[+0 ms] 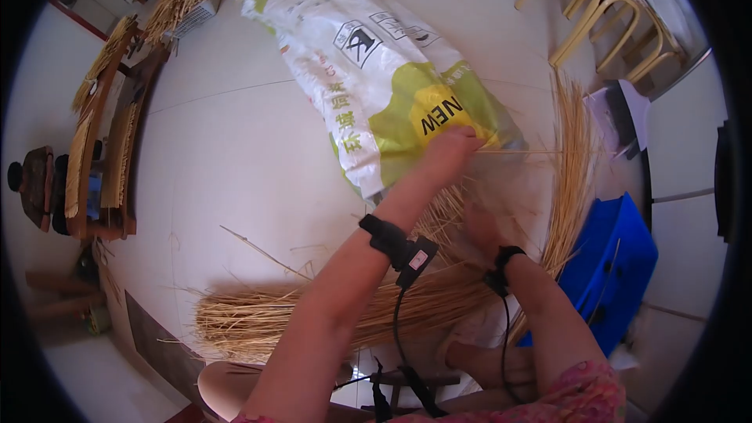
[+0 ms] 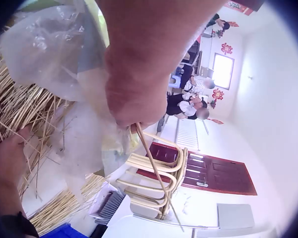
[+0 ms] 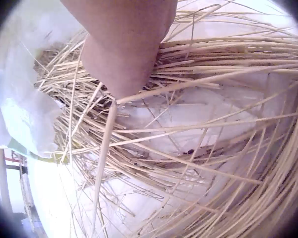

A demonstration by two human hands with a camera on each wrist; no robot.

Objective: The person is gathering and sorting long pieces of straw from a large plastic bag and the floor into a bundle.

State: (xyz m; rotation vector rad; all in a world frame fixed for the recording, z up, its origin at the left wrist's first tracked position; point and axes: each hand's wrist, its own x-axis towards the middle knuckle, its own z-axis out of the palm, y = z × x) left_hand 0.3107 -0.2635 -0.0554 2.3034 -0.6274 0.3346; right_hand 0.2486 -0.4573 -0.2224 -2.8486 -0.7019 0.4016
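My left hand (image 1: 450,157) is over the lower end of a white and green plastic sack (image 1: 392,70). Curled fingers pinch one thin straw stalk (image 2: 156,171), which slants down from them in the left wrist view. Nearer my body, the right hand (image 1: 482,227) is low among loose straw (image 1: 442,215), blurred in the head view. In the right wrist view, a bent stalk (image 3: 104,148) meets the fingertips of that hand (image 3: 124,54), which pinch it; the other fingers are hidden.
A thick straw bundle (image 1: 251,317) lies across the floor near my legs, and more long straw (image 1: 572,172) at the right. Beside that stand a blue bin (image 1: 619,266) and a dustpan (image 1: 623,117). Stacked chairs (image 1: 603,8) are at top right, a wooden rack (image 1: 110,149) at left.
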